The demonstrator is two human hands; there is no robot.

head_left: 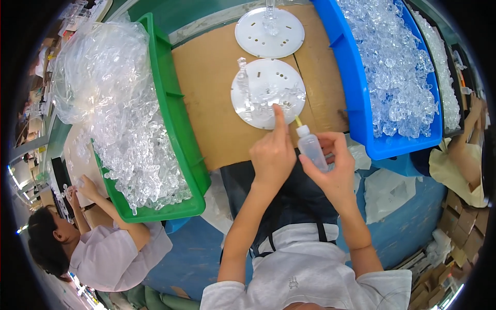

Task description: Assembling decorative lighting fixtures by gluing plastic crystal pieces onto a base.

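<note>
My right hand (330,163) grips a small clear squeeze bottle (312,148) with a yellowish nozzle that points up-left toward a white round disc (268,93). The disc has holes and carries clear crystal-like plastic pieces, one standing upright at its left side. My left hand (273,150) reaches forward with its fingers closed and the index finger stretched onto the disc's near edge, touching the clear pieces there. A second white disc (269,32) with a clear upright piece lies farther away. Both discs rest on a brown cardboard sheet (212,98).
A green bin (178,129) of clear plastic pieces and a bag stands at left, a blue bin (351,82) of the same at right, a dark tray (454,93) beyond. One person sits at lower left, another's arm shows at right. Cardboard boxes lie lower right.
</note>
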